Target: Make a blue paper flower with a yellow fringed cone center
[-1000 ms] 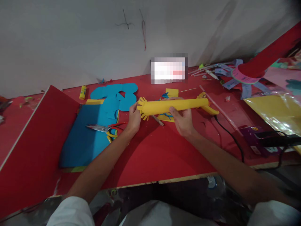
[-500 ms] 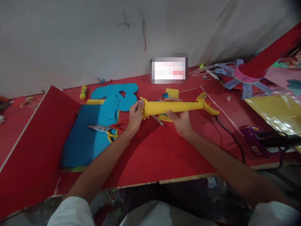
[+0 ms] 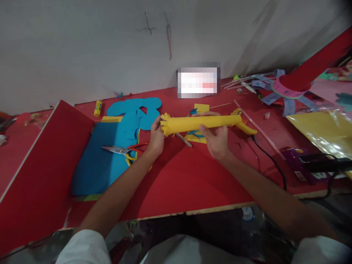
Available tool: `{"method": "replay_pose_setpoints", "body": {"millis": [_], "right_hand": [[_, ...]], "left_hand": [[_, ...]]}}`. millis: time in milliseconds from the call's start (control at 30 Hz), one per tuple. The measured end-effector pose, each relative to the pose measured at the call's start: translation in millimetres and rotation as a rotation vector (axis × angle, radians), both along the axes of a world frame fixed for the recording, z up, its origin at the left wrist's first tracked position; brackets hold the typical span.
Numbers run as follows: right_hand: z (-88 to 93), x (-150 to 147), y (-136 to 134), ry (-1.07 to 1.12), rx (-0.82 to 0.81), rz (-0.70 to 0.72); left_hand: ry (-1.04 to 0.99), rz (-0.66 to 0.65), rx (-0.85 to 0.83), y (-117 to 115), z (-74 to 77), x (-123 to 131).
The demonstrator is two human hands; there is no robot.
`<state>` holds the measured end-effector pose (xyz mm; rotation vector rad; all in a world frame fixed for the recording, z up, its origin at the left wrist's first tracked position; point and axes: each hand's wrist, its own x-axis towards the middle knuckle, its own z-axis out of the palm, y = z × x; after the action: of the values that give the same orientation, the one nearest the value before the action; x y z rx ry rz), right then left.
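Note:
A rolled yellow paper tube (image 3: 202, 122) with a fringed left end lies level above the red table (image 3: 181, 183). My left hand (image 3: 155, 137) pinches the fringed end with its fingertips. Around the middle of the tube my right hand (image 3: 216, 141) is wrapped, thumb on the near side. Behind the tube's right end a yellow glue gun (image 3: 244, 126) rests on the table, its black cord (image 3: 268, 157) trailing toward me.
Scissors (image 3: 121, 150) lie on blue paper sheets (image 3: 110, 154) at the left, with blue cut-outs (image 3: 137, 110) and a glue stick (image 3: 97, 108) behind. A red board (image 3: 41, 172) slopes at far left. Yellow scraps, a stick, a purple power strip (image 3: 297, 161) and paper crafts sit right.
The tube has been turned in my hands: its fringe, pressed in half a second ago, shows spread at the left end again. Both hands stay where they were.

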<state>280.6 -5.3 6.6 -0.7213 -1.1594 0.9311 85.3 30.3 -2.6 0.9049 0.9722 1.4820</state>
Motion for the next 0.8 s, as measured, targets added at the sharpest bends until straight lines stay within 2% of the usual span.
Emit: {"method": "replay_pose_setpoints", "body": {"millis": [200, 433, 533, 800], "right_hand": [[6.4, -0.8, -4.0, -0.026, 0.044, 0.078], [9.3, 1.7, -5.4, -0.074, 0.043, 0.088], [7.2, 4.0, -5.0, -0.099, 0.04, 0.094], [4.1, 1.1, -4.1, -0.042, 0.049, 0.106]], "left_hand": [[-0.017, 0.033, -0.095, 1.5, 1.5, 3.3], [-0.043, 0.097, -0.177, 3.6, 1.2, 2.4], [-0.029, 0.12, -0.127, 3.8, 0.4, 1.1], [0.042, 0.018, 0.044, -0.3, 3.3, -0.2]]}}
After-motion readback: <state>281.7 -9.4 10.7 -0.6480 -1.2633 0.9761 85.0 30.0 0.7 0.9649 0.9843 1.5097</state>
